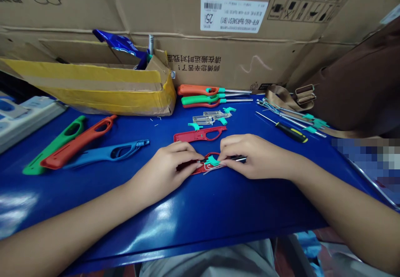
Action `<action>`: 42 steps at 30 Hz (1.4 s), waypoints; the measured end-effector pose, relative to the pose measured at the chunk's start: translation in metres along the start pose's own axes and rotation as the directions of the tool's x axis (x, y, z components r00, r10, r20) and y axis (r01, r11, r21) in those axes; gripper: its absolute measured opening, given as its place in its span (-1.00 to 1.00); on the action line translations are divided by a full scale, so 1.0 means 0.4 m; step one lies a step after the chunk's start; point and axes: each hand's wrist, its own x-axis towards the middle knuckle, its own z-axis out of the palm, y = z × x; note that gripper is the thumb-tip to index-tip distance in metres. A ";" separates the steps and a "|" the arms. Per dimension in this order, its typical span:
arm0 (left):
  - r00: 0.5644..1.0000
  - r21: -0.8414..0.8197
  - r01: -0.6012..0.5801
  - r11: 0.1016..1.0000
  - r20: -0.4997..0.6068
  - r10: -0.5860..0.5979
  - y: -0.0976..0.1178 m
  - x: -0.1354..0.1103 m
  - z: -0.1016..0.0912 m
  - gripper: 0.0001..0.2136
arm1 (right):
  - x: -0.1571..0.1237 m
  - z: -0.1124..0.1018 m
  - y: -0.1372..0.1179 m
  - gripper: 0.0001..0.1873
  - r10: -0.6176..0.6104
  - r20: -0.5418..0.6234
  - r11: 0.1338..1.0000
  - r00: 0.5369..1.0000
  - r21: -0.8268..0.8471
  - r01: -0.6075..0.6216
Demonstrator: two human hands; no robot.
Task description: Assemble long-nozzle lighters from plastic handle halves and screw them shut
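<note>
My left hand (171, 162) is closed, thumb and forefinger pinching a small dark part beside a green lighter trigger piece (213, 160). In a pinch too, my right hand (250, 156) grips the assembly at the trigger's right side, where a metal lighter tube (241, 159) shows behind the fingers. Thin pale wires (210, 167) trail below the trigger. Beneath both hands lies a red lighter shell half (197, 170), partly covered by the fingers. A second red shell half (200, 135) rests just beyond, with clear fuel tanks (208, 118) and more green triggers (229, 110) behind it.
Green (54, 145), orange (79, 141) and blue lighter shells (109, 152) lie at left. Assembled lighters (200, 100) sit by a yellow-taped box (125, 97). A screwdriver (292, 132) and wired metal tubes (295, 120) are at right. Large cardboard (150, 6) stands behind; a power strip (29, 116) is far left.
</note>
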 end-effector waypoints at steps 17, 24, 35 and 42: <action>0.986 0.033 0.128 0.991 0.101 -0.131 0.019 0.007 -0.017 -0.82 | 0.000 0.018 0.008 -0.76 -0.221 -0.063 0.952 0.973 -0.231 0.201; 0.983 0.038 0.143 0.989 0.109 -0.146 0.020 0.004 -0.019 -0.82 | 0.003 0.021 0.002 -0.75 -0.201 -0.009 0.948 0.979 -0.255 0.192; 0.981 0.026 0.159 0.987 0.112 -0.161 0.023 0.006 -0.013 -0.82 | 0.005 0.019 0.003 -0.75 -0.178 0.039 0.970 0.983 -0.162 0.182; 0.979 0.019 0.166 0.986 0.115 -0.167 0.021 0.007 -0.014 -0.82 | 0.004 0.021 -0.007 -0.70 -0.253 0.043 0.908 0.966 -0.335 0.253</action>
